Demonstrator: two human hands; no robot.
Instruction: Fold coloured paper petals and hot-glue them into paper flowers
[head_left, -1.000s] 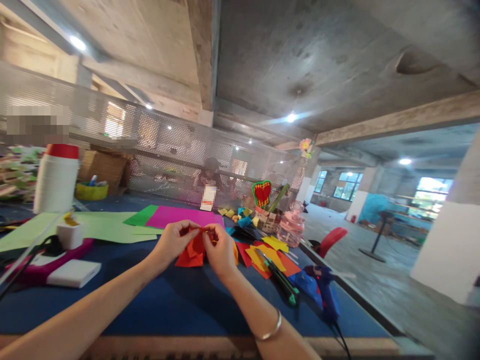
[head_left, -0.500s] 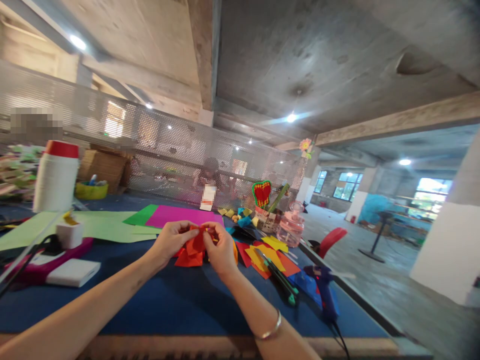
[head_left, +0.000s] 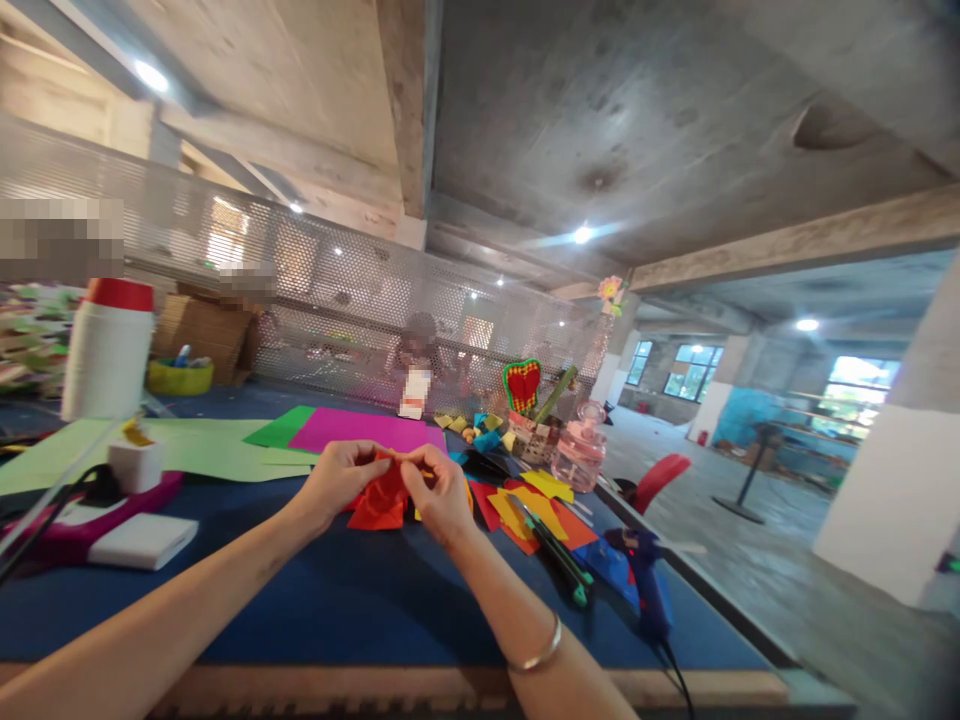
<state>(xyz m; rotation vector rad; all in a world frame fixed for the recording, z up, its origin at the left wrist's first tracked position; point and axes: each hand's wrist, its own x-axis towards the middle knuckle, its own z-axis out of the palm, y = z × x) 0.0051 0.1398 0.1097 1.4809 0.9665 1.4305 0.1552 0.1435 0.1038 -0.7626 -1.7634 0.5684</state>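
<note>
The folded paper (head_left: 380, 500) is red-orange, the tabletop (head_left: 322, 620) deep blue, the large sheet (head_left: 364, 428) magenta, the glue gun (head_left: 649, 585) dark blue, the jar (head_left: 579, 455) pink, and the heart ornament (head_left: 525, 385) red with yellow checks inside a green rim.

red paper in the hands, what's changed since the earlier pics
The red paper has shifted between the fingertips and shows at a different angle; the blur hides exactly how it turned. The left hand and right hand stay close together, pinching it, with no visible release. The green cutter, glue gun and purple sheet stayed put.
</note>
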